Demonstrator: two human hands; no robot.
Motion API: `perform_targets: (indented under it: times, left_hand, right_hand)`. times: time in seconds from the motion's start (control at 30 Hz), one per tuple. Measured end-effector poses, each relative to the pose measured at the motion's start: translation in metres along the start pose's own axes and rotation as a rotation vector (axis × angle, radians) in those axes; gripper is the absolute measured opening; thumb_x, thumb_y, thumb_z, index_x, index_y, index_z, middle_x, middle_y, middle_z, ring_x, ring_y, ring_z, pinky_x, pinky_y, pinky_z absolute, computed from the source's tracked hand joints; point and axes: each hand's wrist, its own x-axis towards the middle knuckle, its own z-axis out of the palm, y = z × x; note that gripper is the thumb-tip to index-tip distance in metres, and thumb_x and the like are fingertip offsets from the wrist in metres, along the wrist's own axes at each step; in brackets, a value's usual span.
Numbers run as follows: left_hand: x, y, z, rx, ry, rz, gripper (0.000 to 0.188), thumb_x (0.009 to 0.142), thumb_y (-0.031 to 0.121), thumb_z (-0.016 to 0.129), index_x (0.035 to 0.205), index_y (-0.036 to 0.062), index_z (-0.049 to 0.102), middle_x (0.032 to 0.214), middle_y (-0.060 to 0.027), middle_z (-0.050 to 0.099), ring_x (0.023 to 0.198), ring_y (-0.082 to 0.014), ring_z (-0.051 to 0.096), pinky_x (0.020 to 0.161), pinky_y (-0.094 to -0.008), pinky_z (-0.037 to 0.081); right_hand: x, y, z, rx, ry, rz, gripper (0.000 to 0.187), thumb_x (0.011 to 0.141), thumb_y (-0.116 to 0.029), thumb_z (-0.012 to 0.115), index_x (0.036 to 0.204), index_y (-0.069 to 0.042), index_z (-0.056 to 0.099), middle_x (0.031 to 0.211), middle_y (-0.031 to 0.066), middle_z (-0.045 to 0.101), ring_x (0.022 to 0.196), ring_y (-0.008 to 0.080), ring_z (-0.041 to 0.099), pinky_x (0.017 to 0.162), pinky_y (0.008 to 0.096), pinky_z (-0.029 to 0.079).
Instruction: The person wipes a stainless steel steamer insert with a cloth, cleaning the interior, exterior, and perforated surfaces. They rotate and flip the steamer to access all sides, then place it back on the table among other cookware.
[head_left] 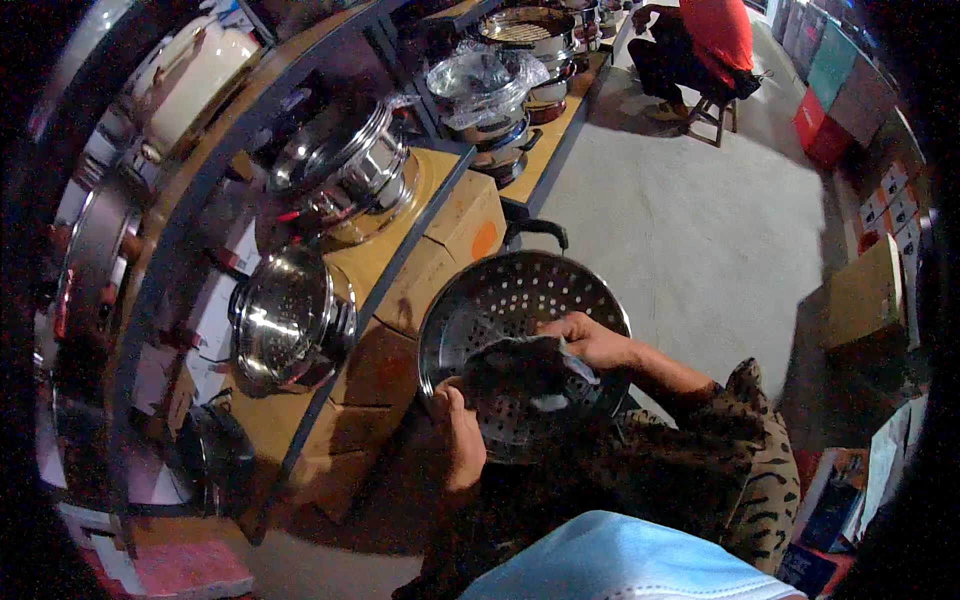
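Frame centre: right hand [592, 347] pinches dark crumpled sheet [522, 368] (cloth or plastic, unclear) over round perforated metal pan [458, 312]; left hand [463, 438] curled at its left edge, grip unclear.

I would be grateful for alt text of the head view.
A person's right hand grips a dark, crumpled cloth or bag over a perforated steel steamer pan, the left hand at the pan's rim. Steel pots stand on shelves at left; beyond, another person in a red top sits on a low stool.
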Motion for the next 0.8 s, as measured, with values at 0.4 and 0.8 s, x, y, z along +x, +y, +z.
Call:
perform_targets:
  times: [0.4,0.8]
  left_hand:
    - [0.016,0.109,0.038,-0.058,-0.281,-0.672,0.041,0.089,0.015,0.059,0.126,0.0044,0.045,0.126,-0.0112,0.048,0.114,-0.0257,0.048,0.096,-0.0374,0.036]
    - [0.041,0.095,-0.008,0.019,0.118,-0.598,0.065,0.077,0.008,0.063,0.136,0.0073,0.038,0.131,-0.0116,0.046,0.116,-0.0275,0.046,0.098,-0.0383,0.036]
  right_hand:
    - [-0.032,0.042,0.002,1.173,-0.135,0.289,0.040,0.089,-0.036,0.054,0.115,-0.006,0.058,0.116,0.0099,0.059,0.108,0.0235,0.055,0.098,0.0376,0.041]
    - [-0.052,0.065,-0.069,0.144,0.102,0.184,0.042,0.085,-0.036,0.056,0.113,-0.006,0.056,0.118,0.0110,0.054,0.112,0.0242,0.048,0.102,0.0391,0.034]
